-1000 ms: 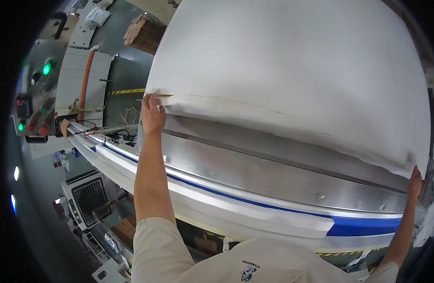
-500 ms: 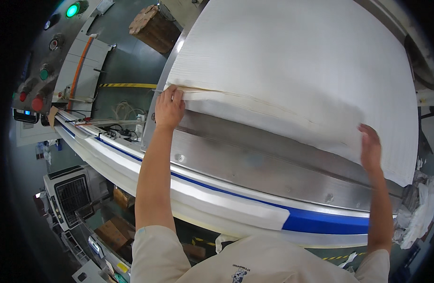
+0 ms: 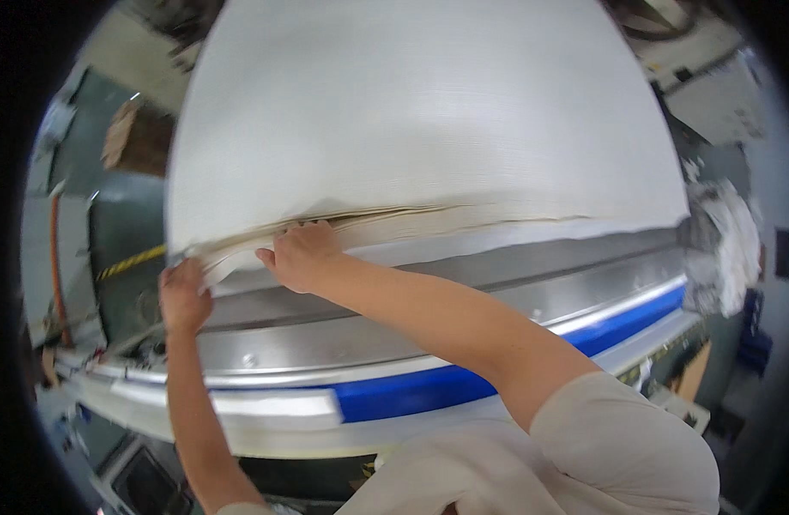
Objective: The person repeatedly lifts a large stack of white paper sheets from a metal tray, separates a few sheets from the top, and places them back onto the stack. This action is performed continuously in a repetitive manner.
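Observation:
A broad stack of thin white fabric layers [image 3: 429, 103] covers the metal table, its near edge uneven and parted into several beige-edged folds. At the stack's near left corner, my left hand [image 3: 185, 296] has its fingers closed on the layers, slightly blurred by motion. My right hand [image 3: 304, 256] reaches across to the left part of the same edge. Its fingers curl over the parted layers and their tips are partly hidden among the folds, while the thumb points left. A dark gap shows between the layers just right of that hand.
The bare metal table edge [image 3: 394, 330] runs along the front, with a blue strip [image 3: 420, 393] and white padding [image 3: 274, 410] nearer me. Crumpled clear plastic [image 3: 725, 245] hangs at the right end. A brown carton [image 3: 135, 137] stands on the floor at the far left.
My right hand has moved from the right side of the fabric to the left part of its near edge. The view has swung right. More layers at the edge are lifted apart.

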`<state>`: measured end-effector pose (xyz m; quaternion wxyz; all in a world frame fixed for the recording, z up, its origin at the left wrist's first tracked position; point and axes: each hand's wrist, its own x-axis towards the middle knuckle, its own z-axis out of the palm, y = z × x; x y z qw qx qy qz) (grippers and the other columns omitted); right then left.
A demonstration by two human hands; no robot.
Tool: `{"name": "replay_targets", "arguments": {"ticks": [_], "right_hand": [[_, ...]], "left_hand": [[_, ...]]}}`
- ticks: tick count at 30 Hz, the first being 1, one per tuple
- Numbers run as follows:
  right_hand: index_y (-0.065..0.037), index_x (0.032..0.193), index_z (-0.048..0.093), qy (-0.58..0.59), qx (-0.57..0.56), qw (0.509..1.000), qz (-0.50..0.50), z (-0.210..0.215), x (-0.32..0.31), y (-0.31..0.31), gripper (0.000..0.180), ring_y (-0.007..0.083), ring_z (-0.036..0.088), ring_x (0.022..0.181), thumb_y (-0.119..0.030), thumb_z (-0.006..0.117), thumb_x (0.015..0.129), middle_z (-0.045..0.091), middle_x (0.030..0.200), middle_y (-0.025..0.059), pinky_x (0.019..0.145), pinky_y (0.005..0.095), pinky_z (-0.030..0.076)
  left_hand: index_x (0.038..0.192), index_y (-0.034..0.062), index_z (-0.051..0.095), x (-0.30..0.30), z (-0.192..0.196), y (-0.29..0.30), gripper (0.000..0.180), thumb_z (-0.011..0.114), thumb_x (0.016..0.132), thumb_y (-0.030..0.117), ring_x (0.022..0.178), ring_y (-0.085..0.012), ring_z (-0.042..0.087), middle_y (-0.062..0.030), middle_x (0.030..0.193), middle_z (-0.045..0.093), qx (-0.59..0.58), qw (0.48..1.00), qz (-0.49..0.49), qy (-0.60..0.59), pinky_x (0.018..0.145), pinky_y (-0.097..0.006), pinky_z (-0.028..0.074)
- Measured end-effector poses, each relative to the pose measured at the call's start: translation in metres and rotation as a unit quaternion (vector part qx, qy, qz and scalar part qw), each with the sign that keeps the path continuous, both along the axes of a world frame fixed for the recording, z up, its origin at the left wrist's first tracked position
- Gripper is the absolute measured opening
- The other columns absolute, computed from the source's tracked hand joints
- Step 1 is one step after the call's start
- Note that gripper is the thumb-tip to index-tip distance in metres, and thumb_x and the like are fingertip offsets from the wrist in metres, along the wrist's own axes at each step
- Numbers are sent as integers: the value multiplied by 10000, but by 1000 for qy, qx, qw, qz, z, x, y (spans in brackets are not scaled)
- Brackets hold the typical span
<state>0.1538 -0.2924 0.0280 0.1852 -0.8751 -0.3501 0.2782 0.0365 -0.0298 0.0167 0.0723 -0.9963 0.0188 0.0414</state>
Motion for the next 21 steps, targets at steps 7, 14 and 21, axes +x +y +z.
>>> {"name": "replay_targets", "arguments": {"ticks": [7, 14, 21], "right_hand": [[-142, 725, 706, -97, -209, 956, -180, -27, 65, -295, 575, 303, 645, 663, -505, 318, 945, 637, 615, 97, 650, 431, 500], [-64, 720, 697, -292, -288, 865, -289, -11, 117, -611, 629, 306, 645, 772, -487, 296, 956, 660, 689, 124, 964, 450, 382], [-80, 1076, 629, -197, -476, 826, -229, -12, 155, -785, 445, 302, 611, 997, -388, 328, 962, 656, 1032, 148, 1019, 448, 353]], "left_hand": [[1223, 157, 529, 45, 8, -31, 493, 621, 742, 104, 1042, -264, 554, -86, 1129, 585, 73, 981, 75, 164, 899, -439, 391], [1122, 97, 612, 48, -40, 37, 307, 557, 820, 80, 976, -276, 589, -108, 1028, 642, 149, 975, 59, 153, 813, -411, 458], [1020, 24, 620, 68, -58, 35, 213, 458, 893, 74, 963, -306, 589, -165, 989, 635, 115, 952, 241, 153, 855, -431, 451]]}}
